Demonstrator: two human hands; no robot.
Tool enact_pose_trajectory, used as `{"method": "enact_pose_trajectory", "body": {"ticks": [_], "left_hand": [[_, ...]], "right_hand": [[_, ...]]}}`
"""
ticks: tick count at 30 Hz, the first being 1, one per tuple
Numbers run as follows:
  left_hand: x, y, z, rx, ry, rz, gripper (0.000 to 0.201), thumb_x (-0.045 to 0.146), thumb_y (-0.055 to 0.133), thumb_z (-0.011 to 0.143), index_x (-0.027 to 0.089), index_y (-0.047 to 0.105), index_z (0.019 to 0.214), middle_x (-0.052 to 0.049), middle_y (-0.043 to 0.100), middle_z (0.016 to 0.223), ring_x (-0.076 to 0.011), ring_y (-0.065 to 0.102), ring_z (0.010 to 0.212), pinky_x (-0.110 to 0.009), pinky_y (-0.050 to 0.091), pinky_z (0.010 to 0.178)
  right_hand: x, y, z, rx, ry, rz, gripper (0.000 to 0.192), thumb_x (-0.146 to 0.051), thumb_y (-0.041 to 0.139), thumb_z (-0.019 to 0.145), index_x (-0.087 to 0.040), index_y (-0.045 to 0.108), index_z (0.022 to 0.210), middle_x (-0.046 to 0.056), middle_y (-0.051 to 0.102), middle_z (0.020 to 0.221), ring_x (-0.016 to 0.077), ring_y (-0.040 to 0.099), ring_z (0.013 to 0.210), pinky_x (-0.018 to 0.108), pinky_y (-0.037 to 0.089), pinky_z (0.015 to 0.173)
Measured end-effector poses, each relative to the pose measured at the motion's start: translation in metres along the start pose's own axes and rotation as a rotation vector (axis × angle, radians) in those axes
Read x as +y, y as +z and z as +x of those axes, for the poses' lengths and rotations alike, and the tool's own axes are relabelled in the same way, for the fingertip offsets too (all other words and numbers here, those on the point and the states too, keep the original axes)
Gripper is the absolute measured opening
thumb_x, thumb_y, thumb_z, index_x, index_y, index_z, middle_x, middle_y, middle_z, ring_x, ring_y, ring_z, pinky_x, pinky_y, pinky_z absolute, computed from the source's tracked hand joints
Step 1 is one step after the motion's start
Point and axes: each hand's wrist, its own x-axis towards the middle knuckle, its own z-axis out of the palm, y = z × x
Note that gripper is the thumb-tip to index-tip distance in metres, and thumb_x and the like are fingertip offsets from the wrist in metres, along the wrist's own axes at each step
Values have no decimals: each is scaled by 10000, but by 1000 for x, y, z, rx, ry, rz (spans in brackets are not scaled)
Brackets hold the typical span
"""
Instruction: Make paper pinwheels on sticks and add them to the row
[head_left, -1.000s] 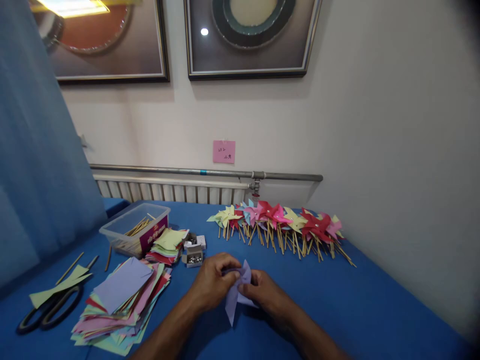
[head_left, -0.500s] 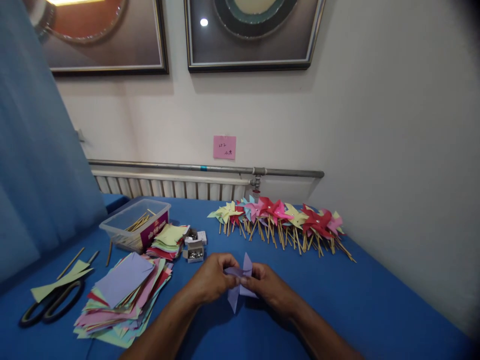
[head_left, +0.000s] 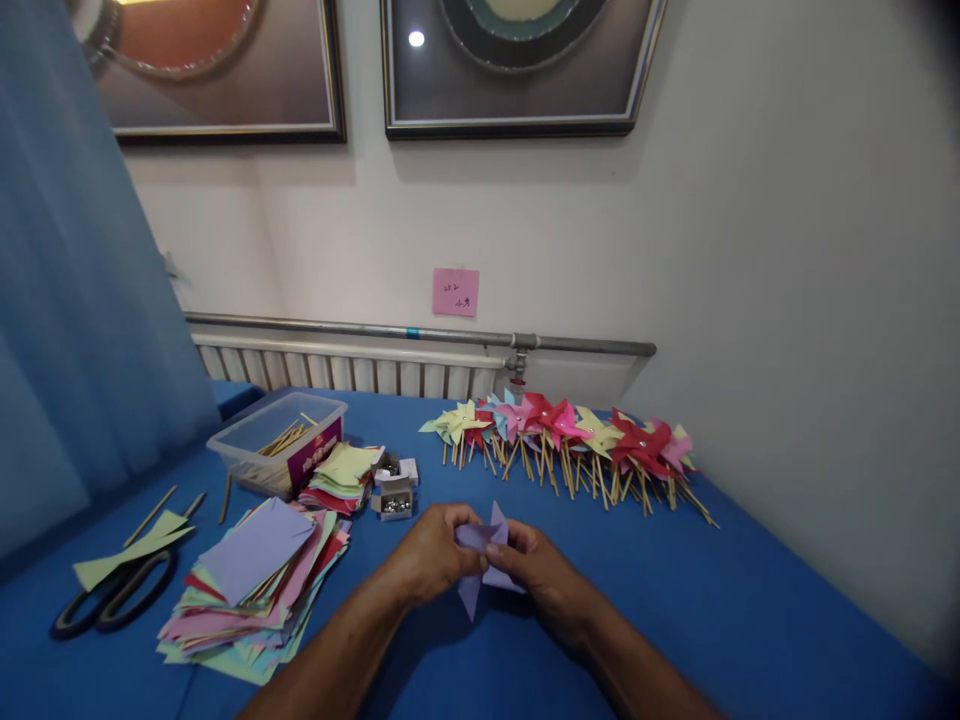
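We see soft, even indoor light — moderately bright, nothing blown out on the blue table (head_left: 750, 620). A ceiling lamp reflects as a warm glare patch in the glass of the left framed picture (head_left: 225, 70), and a small white spot shines in the right framed picture (head_left: 517, 60). Shadows are faint: a dull one under the left hand (head_left: 431, 555) and right hand (head_left: 536, 570), another behind the row of pinwheels (head_left: 570, 430). We note wide-angle bending of the wall lines, dark vignetting in the top right corner, slight softness toward the edges, and the curtain (head_left: 67, 300) at left blurred.
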Motion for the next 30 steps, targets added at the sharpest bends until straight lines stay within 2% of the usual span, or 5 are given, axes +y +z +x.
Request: {"method": "enact_pose_trajectory", "body": {"ticks": [6, 13, 19, 24, 30], "left_hand": [[2, 1, 1, 81, -4, -3, 159, 122, 645, 571, 178, 609, 715, 70, 514, 562, -75, 395, 490, -214, 264, 489], [-1, 1, 13, 336, -17, -320, 249, 146, 723, 489, 140, 654, 728, 22, 601, 570, -91, 477, 490, -212, 361, 517], [-7, 15, 16, 416, 7, -400, 296, 206, 766, 489, 130, 670, 759, 4, 630, 608, -108, 512, 513, -231, 413, 543], [-8, 24, 16, 447, 26, -393, 257, 221, 797, 488, 153, 642, 681, 25, 600, 579, -91, 476, 503, -214, 375, 527], [-9, 23, 16, 419, 9, -403, 194, 201, 709, 507, 148, 659, 686, 13, 626, 599, -103, 498, 535, -219, 388, 548]], "right_hand": [[-2, 1, -1, 81, 20, 25, 393, -459, 865, 681, -174, 727, 912, 2, 682, 763, 133, 571, 655, 244, 419, 625], [-5, 15, -5, 228, -46, 193, 463, -453, 853, 699, -209, 664, 1045, 43, 721, 914, 201, 667, 774, 324, 510, 734], [12, 32, 4, 331, -163, 194, 457, -458, 822, 739, -203, 654, 1078, 87, 748, 1030, 277, 693, 976, 380, 528, 862], [29, 21, 15, 474, -165, 154, 436, -478, 842, 673, -189, 689, 961, 29, 752, 836, 246, 696, 843, 345, 527, 815], [30, 13, 16, 502, -116, 143, 389, -419, 826, 668, -173, 708, 945, 34, 757, 825, 236, 685, 781, 318, 519, 721]]}}
